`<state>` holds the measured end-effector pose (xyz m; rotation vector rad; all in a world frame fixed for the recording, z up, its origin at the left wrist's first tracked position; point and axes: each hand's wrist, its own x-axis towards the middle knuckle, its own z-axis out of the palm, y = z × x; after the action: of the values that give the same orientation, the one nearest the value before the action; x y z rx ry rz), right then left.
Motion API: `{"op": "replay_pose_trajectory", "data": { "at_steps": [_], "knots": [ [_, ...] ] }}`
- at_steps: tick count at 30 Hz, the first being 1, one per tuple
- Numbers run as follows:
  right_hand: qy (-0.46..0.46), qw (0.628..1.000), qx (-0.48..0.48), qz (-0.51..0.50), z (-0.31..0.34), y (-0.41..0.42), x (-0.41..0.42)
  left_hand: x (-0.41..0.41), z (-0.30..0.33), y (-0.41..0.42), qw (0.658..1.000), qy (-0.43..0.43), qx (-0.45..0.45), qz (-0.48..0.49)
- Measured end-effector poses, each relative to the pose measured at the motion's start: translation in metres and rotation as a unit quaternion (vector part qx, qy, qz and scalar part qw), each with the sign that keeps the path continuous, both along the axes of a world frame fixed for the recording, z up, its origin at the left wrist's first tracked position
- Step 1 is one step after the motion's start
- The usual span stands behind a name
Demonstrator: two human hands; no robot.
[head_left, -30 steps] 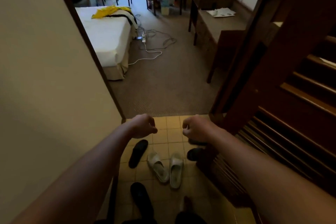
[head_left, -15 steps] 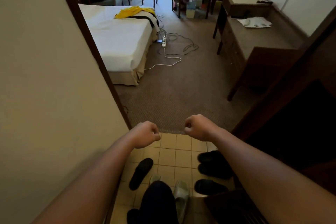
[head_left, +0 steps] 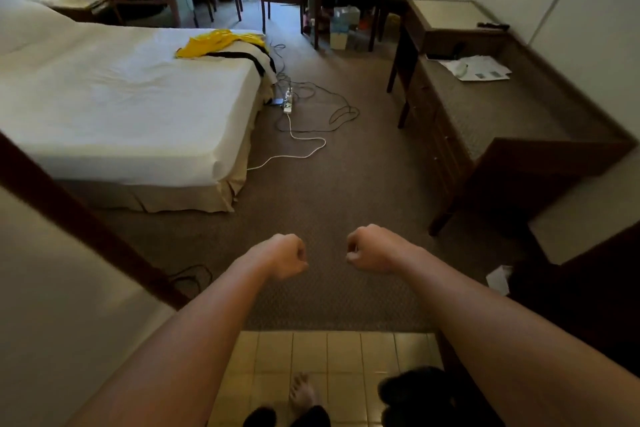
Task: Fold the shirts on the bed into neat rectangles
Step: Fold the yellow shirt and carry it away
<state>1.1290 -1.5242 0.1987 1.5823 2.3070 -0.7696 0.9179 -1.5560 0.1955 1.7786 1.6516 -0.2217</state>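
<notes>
Since the frame half a second before, we had stepped forward from the tiled entry toward the carpet: the slippers that lay on the tiles had dropped out of view, and the bed [head_left: 131, 107] filled far more of the left side. Our left hand [head_left: 282, 258] and right hand [head_left: 369, 250] kept the same pose, both held out in front over the carpet [head_left: 329, 191], fingers curled into loose fists and holding nothing, a small gap between them.

We saw the yellow shirt [head_left: 211, 43] lying crumpled at the far corner of the bed, well apart from both hands, with a white garment with black trim [head_left: 251, 57] just beside it, draping over the mattress edge. On the floor near that corner lay a white power strip [head_left: 287, 102] with a white cable [head_left: 298, 146] and dark cords looping across the carpet. To the right stood a long wooden bench [head_left: 491, 121] with loose papers [head_left: 479, 69] on its top. Below our arms, the beige floor tiles [head_left: 325, 354] met the carpet, and one bare foot [head_left: 303, 392] rested on the tiles.
</notes>
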Motion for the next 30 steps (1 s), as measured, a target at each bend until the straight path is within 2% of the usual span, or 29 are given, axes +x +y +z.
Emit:
{"op": "replay_pose_trajectory", "data": {
  "at_steps": [4, 14, 20, 30],
  "knots": [
    [0.013, 1.000, 0.005, -0.014, 0.015, 0.097, -0.021, -0.027, 0.011, 0.108, 1.000, 0.021, 0.010, -0.020],
    [0.025, 0.999, 0.020, -0.001, 0.034, 0.291, -0.059, -0.074, 0.030, 0.309, 0.998, 0.028, 0.039, -0.028],
    [0.023, 0.999, 0.043, 0.019, 0.025, 0.448, -0.072, -0.089, 0.023, 0.446, 0.997, 0.036, 0.068, 0.009],
    [-0.025, 0.994, 0.044, 0.092, 0.020, 0.696, -0.123, -0.140, 0.017, 0.658, 0.995, 0.017, 0.055, 0.078]
  ]
}}
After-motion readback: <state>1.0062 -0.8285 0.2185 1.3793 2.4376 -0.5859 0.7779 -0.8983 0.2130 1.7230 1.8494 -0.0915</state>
